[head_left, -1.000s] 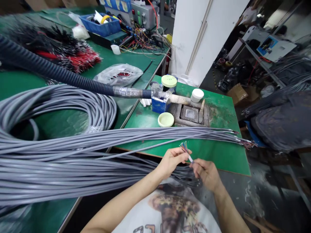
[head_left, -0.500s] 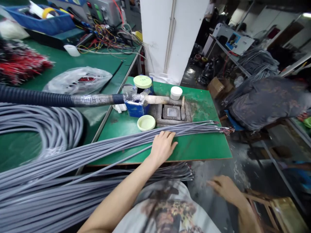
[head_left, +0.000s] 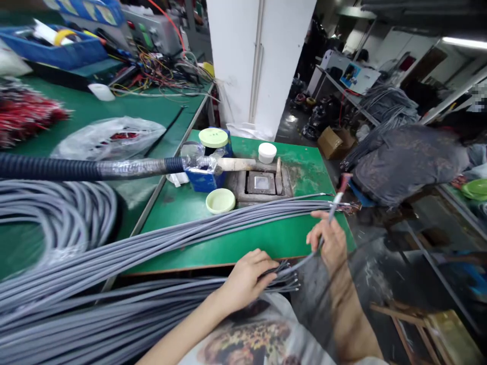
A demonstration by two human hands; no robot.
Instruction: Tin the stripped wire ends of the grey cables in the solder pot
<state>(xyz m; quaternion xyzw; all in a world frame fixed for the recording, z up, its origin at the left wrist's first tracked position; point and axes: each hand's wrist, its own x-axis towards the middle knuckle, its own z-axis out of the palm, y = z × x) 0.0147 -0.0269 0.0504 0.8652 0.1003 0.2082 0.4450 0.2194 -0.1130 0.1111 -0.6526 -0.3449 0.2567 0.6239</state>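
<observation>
Your left hand (head_left: 247, 281) is at about 6 o'clock, just past the front edge of the green workbench (head_left: 243, 251), its fingers curled and pressed together over the dark, cut ends of a bundle of grey multi-core cables (head_left: 160, 238). That bundle sweeps in from 9 o'clock and stretches across the bench, with a group of stripped ends (head_left: 350, 206) lying at about 3 o'clock near the bench's right edge. Your right hand (head_left: 329, 243) is raised at about 4 o'clock, pinching a single grey cable (head_left: 304, 264) between thumb and fingers. Its pale, blurred end (head_left: 335, 205) points up toward 2 o'clock. A large coil of grey cable (head_left: 57, 218) lies at 9 o'clock on a neighbouring bench. A black corrugated hose (head_left: 76, 169), wrapped in foil tape near its end, runs in from 9 o'clock over a blue box (head_left: 205, 180) at about 11 o'clock. Around 12 o'clock sit a jar with a pale green lid (head_left: 213, 137), a pale green dish (head_left: 220, 201), a white-capped pot (head_left: 267, 152) and a square metal pot (head_left: 261, 182) set in a stained block. A plastic bag (head_left: 110, 139) and red-and-black wires (head_left: 23, 114) lie at 10 o'clock, and a dark sack (head_left: 407, 165) sits at 2 o'clock.
</observation>
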